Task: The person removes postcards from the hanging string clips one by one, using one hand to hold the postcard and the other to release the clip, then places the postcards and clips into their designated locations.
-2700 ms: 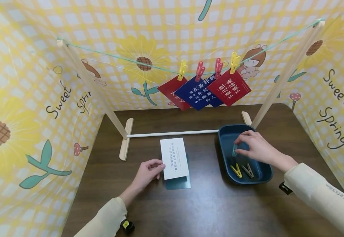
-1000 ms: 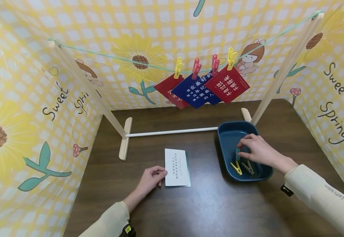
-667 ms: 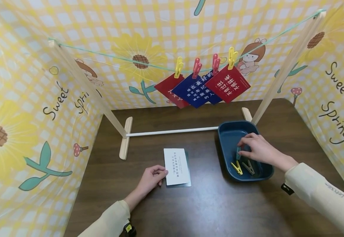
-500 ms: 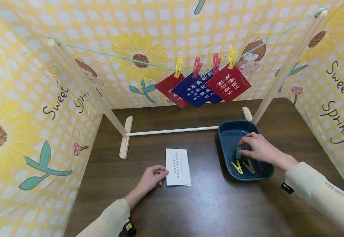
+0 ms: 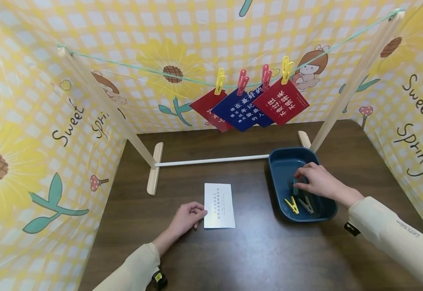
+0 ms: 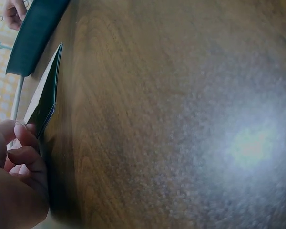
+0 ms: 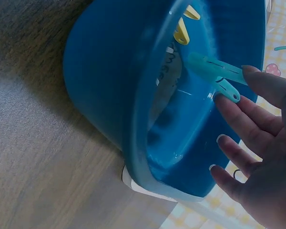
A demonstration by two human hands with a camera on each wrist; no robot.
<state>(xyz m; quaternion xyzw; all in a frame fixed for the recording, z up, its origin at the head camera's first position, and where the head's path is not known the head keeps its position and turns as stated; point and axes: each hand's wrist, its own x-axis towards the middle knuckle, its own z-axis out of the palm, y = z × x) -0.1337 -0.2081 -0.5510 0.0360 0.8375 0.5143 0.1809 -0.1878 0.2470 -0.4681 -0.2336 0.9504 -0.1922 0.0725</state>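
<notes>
My left hand (image 5: 186, 217) pinches the left edge of a white card (image 5: 219, 206) with printed text, close over the table. From the side, in the left wrist view, the card (image 6: 47, 86) shows a dark green underside and two layers. Inside the blue basin (image 5: 278, 182), my right hand (image 5: 318, 182) pinches a teal clothespin (image 5: 295, 186) by its two handles, thumb on one and a finger on the other. In the right wrist view that clothespin (image 7: 214, 69) points down into the basin. A yellow clothespin (image 5: 291, 205) and a grey clothespin (image 5: 306, 204) lie on the basin's floor.
Behind, a green string (image 5: 124, 64) runs between two wooden posts (image 5: 106, 107). Red and blue cards (image 5: 281, 101) hang from it on yellow and red clothespins (image 5: 243, 82). A white rod (image 5: 211, 161) crosses the table between the posts' feet. Patterned cloth surrounds the table.
The white card has come down over the teal layer beneath, hiding nearly all of it. My right hand, still with the teal clothespin, has shifted slightly right and down in the basin.
</notes>
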